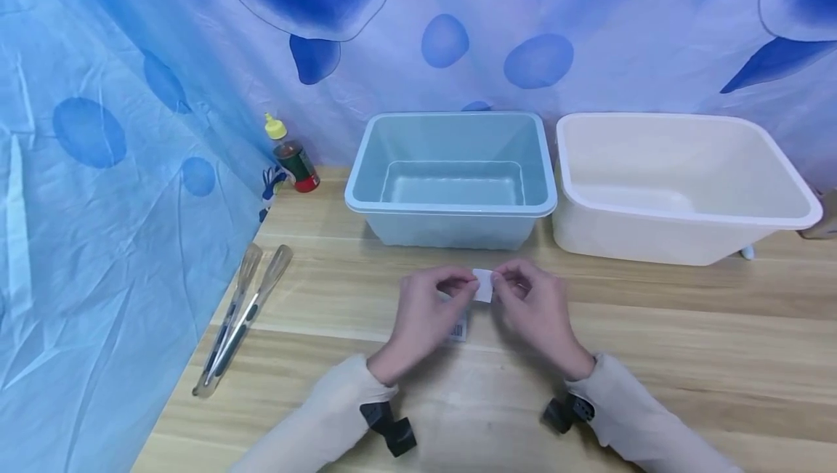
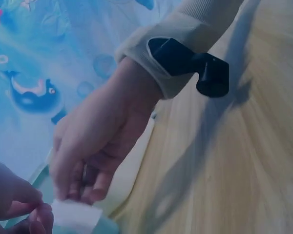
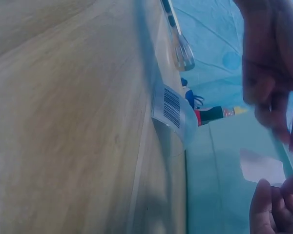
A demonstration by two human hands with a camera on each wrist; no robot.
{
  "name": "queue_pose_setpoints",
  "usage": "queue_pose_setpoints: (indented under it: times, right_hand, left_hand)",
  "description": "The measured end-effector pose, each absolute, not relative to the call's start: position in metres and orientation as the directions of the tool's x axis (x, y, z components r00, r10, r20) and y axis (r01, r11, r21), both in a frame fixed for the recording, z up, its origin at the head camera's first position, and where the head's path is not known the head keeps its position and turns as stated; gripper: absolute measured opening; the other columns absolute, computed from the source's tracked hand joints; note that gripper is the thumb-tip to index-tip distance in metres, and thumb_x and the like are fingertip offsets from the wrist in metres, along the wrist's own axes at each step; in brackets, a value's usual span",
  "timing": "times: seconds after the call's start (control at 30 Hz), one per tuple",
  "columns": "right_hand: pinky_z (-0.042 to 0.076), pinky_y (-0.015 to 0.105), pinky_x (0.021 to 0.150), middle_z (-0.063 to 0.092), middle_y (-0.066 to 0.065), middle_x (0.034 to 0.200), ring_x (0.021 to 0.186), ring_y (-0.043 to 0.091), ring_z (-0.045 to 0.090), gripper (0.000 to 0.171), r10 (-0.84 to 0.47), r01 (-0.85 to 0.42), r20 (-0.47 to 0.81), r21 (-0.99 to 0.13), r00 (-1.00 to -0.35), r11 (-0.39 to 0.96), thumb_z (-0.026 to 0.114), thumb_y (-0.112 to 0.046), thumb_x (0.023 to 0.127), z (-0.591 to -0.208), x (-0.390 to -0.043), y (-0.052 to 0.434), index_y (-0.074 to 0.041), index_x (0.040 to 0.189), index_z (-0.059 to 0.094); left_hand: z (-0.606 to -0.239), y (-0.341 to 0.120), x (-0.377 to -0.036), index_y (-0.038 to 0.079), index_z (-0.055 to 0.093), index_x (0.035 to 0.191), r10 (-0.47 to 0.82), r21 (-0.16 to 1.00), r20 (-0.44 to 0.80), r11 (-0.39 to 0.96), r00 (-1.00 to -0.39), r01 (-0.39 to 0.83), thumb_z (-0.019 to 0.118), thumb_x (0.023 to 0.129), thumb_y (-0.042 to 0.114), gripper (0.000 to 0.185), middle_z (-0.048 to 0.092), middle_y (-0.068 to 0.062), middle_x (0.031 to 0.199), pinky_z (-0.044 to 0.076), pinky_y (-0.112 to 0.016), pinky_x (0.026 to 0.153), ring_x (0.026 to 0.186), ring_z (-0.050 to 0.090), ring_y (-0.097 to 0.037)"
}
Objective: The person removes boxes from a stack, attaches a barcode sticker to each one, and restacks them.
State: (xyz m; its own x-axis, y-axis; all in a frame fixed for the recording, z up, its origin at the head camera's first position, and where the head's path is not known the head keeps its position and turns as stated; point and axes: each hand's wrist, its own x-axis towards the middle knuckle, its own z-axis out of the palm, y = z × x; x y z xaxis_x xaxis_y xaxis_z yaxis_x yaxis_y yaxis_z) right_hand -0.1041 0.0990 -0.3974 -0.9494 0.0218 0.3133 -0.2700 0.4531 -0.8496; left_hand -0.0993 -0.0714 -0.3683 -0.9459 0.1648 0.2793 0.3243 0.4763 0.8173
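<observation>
**Around my worktop**

Ahead of me two tubs sit side by side on the wooden worktop: a pale blue tub to the left and a white tub to the right, nearly touching. A bottle with a yellow cap and red label stands at the back left, against the blue curtain printed with whales. Clear tongs lie near the left edge, close to the curtain.

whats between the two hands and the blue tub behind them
Only bare wooden table lies between the hands (left hand, right hand), which pinch a small white slip, and the blue tub; the head view shows it.
</observation>
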Motion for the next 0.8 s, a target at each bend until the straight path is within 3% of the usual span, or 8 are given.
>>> queue_pose_setpoints:
  times: [0.13,0.27,0.43,0.67,0.8]
  right_hand:
    - [0.054,0.018,0.062,0.072,0.005,0.078,0.068,0.006,0.064,0.005,0.011,-0.334,0.385,-0.814,-0.923,0.475,0.068,0.000,0.085,-0.397,-0.102,0.096,-0.003,0.089,0.070]
    - [0.057,0.023,0.060,0.073,0.007,0.083,0.070,0.011,0.067,0.007,-0.014,-0.395,0.442,-0.785,-0.897,0.477,0.070,0.001,0.084,-0.399,-0.101,0.095,-0.003,0.090,0.070]
    - [0.059,0.026,0.061,0.073,0.008,0.088,0.075,0.017,0.069,0.011,-0.058,-0.472,0.505,-0.753,-0.861,0.458,0.071,0.003,0.082,-0.402,-0.100,0.095,-0.004,0.091,0.071]
    - [0.056,0.019,0.062,0.073,0.007,0.089,0.074,0.015,0.068,0.013,-0.112,-0.590,0.618,-0.658,-0.778,0.467,0.072,0.004,0.080,-0.404,-0.098,0.093,-0.004,0.090,0.072]
    - [0.056,0.020,0.061,0.073,0.006,0.088,0.071,0.013,0.066,0.014,-0.125,-0.639,0.678,-0.592,-0.724,0.491,0.073,0.004,0.079,-0.403,-0.097,0.092,-0.005,0.089,0.072]
  left_hand:
    - [-0.370,-0.061,-0.102,0.010,0.077,0.089,0.157,0.803,0.264,0.511,-0.952,0.307,0.071,0.085,0.011,0.007,0.074,0.001,0.077,0.055,-0.028,0.069,0.070,0.067,-0.008]
    - [-0.372,-0.059,-0.104,0.009,0.077,0.092,0.122,0.833,0.234,0.487,-0.965,0.264,0.071,0.086,0.014,0.009,0.075,-0.001,0.081,0.055,-0.025,0.067,0.071,0.067,-0.008]
    - [-0.371,-0.060,-0.107,0.006,0.075,0.094,0.096,0.913,0.147,0.371,-0.985,0.172,0.071,0.087,0.017,0.013,0.076,-0.007,0.084,0.057,-0.021,0.063,0.069,0.070,-0.012]
    - [-0.373,-0.062,-0.111,0.001,0.074,0.091,0.074,0.971,0.054,0.228,-0.996,0.070,0.071,0.086,0.011,0.012,0.075,-0.015,0.086,0.060,-0.033,0.064,0.070,0.072,-0.027]
    - [-0.371,-0.064,-0.112,0.000,0.074,0.089,0.073,0.982,-0.002,0.189,-0.997,0.012,0.070,0.085,0.008,0.010,0.075,-0.015,0.085,0.058,-0.027,0.058,0.069,0.072,-0.024]
